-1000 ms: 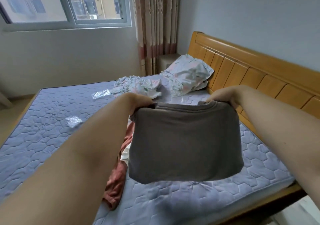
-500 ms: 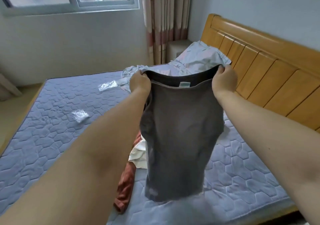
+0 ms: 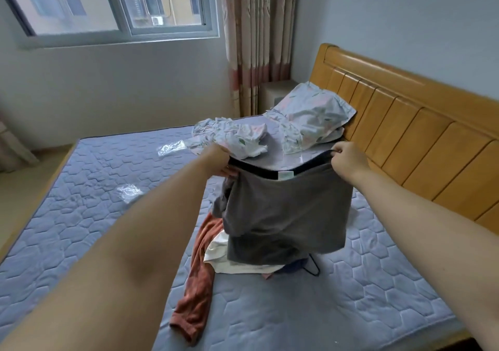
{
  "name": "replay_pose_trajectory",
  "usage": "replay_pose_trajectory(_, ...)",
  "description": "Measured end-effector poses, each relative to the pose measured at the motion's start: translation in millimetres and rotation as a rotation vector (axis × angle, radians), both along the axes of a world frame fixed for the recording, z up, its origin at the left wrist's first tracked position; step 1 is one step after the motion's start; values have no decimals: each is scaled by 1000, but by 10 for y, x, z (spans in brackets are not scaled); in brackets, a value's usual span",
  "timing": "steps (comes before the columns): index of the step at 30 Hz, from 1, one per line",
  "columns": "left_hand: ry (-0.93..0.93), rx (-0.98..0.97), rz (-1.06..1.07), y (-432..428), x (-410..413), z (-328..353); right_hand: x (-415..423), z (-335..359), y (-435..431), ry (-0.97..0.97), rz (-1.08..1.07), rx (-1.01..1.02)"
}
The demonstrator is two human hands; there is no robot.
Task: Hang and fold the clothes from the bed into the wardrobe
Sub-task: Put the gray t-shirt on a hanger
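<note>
Entry, head view. Step in hand: first handling of one item, opened out for inspection before folding or hanging. The grey garment point(image 3: 286, 207) was held up over the bed point(image 3: 81, 215), spread between both hands along its top edge, with a small pale label point(image 3: 286, 174) showing inside that edge. The left hand point(image 3: 220, 161) gripped the left end, its fingers point(image 3: 229, 172) curled under the cloth. The right hand point(image 3: 349, 159) pinched the right end between thumb and fingers point(image 3: 337, 151). The lower half hung bunched and doubled over the remaining pile; actual contact with the pile could not be judged. Pile noted beneath: a rust-coloured garment point(image 3: 197, 269) trailing toward the near edge, a white garment point(image 3: 218, 253) and a dark cord point(image 3: 313, 265). Also on the bed: a floral pillow point(image 3: 313, 113) against the headboard point(image 3: 405, 113), a crumpled floral cloth point(image 3: 232, 137) and two clear plastic wrappers point(image 3: 171, 148). The wardrobe was not in view. Judgement: task early, most clothes unsorted. Next move would call for shaking the bunched lower part free, then laying the piece flat on bare mattress to fold, both grips kept until it lay square.
</note>
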State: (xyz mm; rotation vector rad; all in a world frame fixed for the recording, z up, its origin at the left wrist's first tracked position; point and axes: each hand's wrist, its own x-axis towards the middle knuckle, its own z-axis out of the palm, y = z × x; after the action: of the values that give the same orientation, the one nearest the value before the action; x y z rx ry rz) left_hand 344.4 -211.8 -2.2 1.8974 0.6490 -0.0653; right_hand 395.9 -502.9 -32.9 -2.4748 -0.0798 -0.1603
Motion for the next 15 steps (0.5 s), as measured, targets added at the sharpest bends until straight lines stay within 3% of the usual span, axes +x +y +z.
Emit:
replay_pose_trajectory(2,41,-9,80,48,-14,-23,-2,-9,-47,-16,-62,-24)
replay_pose_trajectory(4,90,-7,13,87,-35,-75,-37,0,-38,28,-72,-79)
replay_pose_trajectory(6,72,-17,15,77,-24,-124,-160,52,27,407,148,-171)
replay_pose_trajectory(8,-40,15,-36,44,30,-161,-330,115,58,946,415,67)
replay_pose_trajectory(10,-162,45,-197,-7,48,-141,-412,140,137,1143,585,154)
replay_pose_trajectory(11,-193,71,-296,-50,30,-93,-413,121,181,1092,600,171)
replay_pose_trajectory(15,-279,184,-669,-215,-56,188,-278,131,493,500,457,269)
